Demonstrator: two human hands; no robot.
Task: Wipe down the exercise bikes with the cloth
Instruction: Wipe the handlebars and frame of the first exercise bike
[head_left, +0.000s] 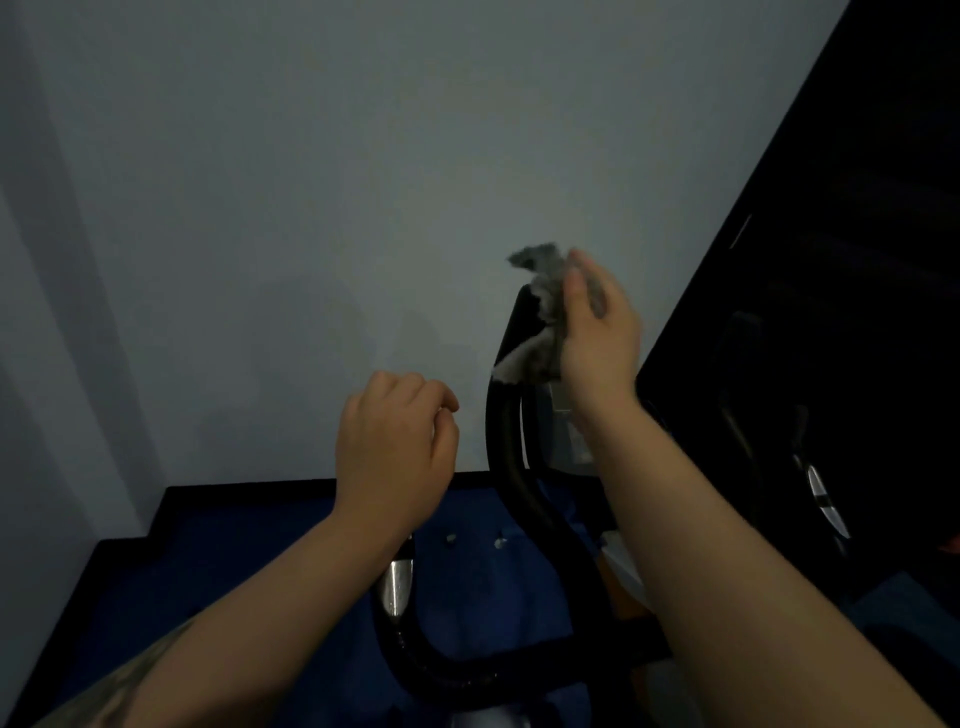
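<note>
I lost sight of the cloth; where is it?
Head view, right of centre: the grey cloth is in the right hand, pressed on the bike's handlebar top end.

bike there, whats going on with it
A person is wiping an exercise bike. Their right hand holds a grey cloth against the top end of the black handlebar, near the console. The left hand hangs in the air beside the bar, fingers loosely curled, holding nothing. The bike stands on a blue floor in front of a pale wall. The lower bar and the rest of the frame are not being touched at this moment.
</note>
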